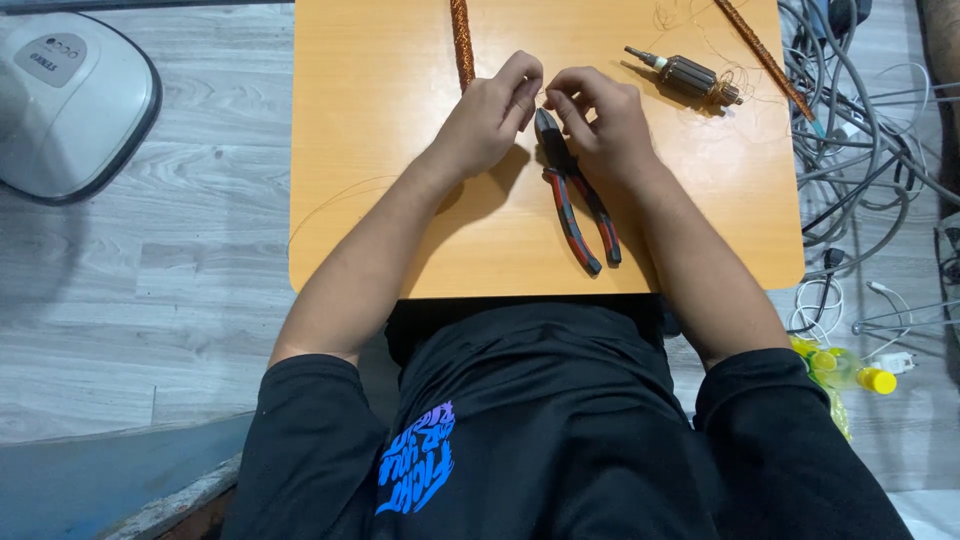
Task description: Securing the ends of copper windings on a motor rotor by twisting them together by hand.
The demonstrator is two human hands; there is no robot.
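From my head camera, my left hand [490,120] and right hand [600,125] meet fingertip to fingertip, both pinching 1 thin copper wire [545,96] above the bench [380,200]; the pliers [575,205] lie under my right hand, the motor armature [685,76] nearby

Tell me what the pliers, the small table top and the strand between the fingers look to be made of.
Red-and-black-handled pliers: dark, dull steel-looking jaws; grips look like moulded plastic or rubber, matte.
Orange-tan rectangular table top: smooth, faint grain, probably laminated or varnished wood board.
Thin strand pinched between left hand and right hand: hair-fine, faintly coppery, likely bare or enamelled copper wire; too thin to be sure.
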